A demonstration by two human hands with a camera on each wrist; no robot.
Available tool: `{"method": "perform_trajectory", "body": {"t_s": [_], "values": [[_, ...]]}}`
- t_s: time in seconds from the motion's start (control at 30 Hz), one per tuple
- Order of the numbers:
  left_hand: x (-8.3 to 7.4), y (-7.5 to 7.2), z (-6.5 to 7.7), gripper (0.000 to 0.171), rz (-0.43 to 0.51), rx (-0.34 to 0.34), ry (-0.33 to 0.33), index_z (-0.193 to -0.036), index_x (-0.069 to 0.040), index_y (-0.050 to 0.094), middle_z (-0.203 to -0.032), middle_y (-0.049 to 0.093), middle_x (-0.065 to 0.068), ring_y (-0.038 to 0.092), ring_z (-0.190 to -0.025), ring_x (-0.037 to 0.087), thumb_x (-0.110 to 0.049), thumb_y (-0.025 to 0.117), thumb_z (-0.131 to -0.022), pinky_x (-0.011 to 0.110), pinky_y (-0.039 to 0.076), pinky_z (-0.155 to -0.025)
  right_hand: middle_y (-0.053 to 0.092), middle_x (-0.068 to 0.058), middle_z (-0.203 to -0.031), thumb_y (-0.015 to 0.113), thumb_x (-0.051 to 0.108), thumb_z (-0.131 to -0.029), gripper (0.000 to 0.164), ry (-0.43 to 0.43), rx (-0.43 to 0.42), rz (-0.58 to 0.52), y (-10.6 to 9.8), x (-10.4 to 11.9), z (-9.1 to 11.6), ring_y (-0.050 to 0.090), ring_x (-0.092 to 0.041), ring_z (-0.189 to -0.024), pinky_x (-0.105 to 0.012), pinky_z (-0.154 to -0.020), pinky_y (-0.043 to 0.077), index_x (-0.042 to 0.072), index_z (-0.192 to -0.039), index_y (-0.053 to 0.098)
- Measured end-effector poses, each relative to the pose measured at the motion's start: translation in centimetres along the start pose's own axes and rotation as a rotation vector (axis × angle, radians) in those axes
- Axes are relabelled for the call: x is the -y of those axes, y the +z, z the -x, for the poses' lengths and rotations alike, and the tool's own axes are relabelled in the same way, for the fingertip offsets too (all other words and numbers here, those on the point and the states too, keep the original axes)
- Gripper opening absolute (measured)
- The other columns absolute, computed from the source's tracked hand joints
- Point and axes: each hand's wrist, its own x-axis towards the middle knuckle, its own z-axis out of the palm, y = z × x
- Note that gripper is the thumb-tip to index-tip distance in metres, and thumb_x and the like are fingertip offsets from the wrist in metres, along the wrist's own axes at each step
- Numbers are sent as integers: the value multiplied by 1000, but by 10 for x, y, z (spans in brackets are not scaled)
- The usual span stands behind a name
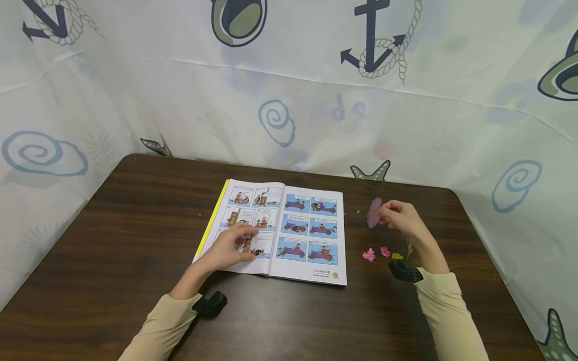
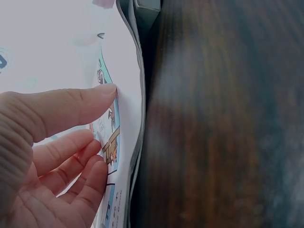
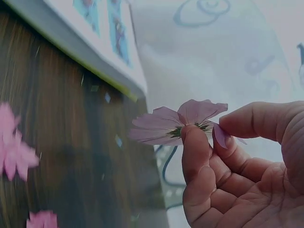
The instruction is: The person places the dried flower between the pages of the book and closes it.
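An open comic book point(image 1: 311, 273) with a yellow edge lies on the table. My left hand point(image 1: 227, 247) rests on its left page, thumb and fingers spread apart with nothing between them. In the left wrist view, the left fingertips point(image 2: 97, 164) touch the printed page. Right of the book, my right hand point(image 1: 405, 218) pinches a light purple flower point(image 1: 374, 212) above the table. The right wrist view shows thumb and finger on a petal of this flower point(image 3: 166, 124), its green underside by the fingertips.
Two small pink blossoms point(image 1: 369, 254) and a yellow blossom point(image 1: 397, 256) lie on the dark wooden table point(image 1: 289, 321) below the right hand. A thin green stem point(image 1: 409, 246) shows near the right wrist. A patterned curtain point(image 1: 316, 115) hangs behind the table.
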Motion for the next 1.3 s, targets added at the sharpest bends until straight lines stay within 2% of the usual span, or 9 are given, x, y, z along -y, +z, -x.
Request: {"method": "perform_trajectory", "body": {"t_s": [0.2,0.33,0.63,0.9,1.03,1.3], "values": [[0,0,0,52,2,-6,-3,-114,3,61,-115,58,15,55,-100,29,0,81,-67,44,48,-84,62,-1,-79,54,15,-94,23,-75,23,-47,13,19,3,58,-9,-74,-26,-66,49,-7,-98,56],[0,0,1,52,0,-6,3,-114,3,61,-114,58,15,55,-99,29,1,81,-66,44,48,-84,61,-4,-77,54,12,-93,20,-125,30,-53,25,32,4,58,-15,-74,-25,-64,48,-8,-97,56],[-1,0,-1,51,-7,-2,3,-113,3,61,-112,58,14,54,-94,26,0,81,-66,41,47,-83,61,-10,-77,55,8,-92,14,-189,88,-60,61,53,2,58,-21,-74,-24,-61,47,-6,-93,56],[-1,0,-2,49,-1,4,-1,-112,2,61,-109,59,13,53,-90,24,0,81,-67,39,47,-82,61,-11,-77,56,8,-92,13,-263,168,-101,94,66,-1,56,-32,-76,-35,-64,49,-4,-89,58],[0,0,-1,49,1,2,-3,-112,3,61,-109,59,13,53,-90,24,0,80,-67,40,47,-82,60,-11,-78,56,8,-92,13,-261,211,-120,107,69,-2,54,-28,-74,-35,-65,50,-5,-92,58],[1,1,0,50,8,1,-10,-112,3,61,-110,58,13,54,-92,24,0,81,-67,41,47,-83,60,-9,-81,56,9,-92,14,-170,227,-138,125,58,-8,53,-21,-75,-29,-66,47,-5,-95,57]]}}
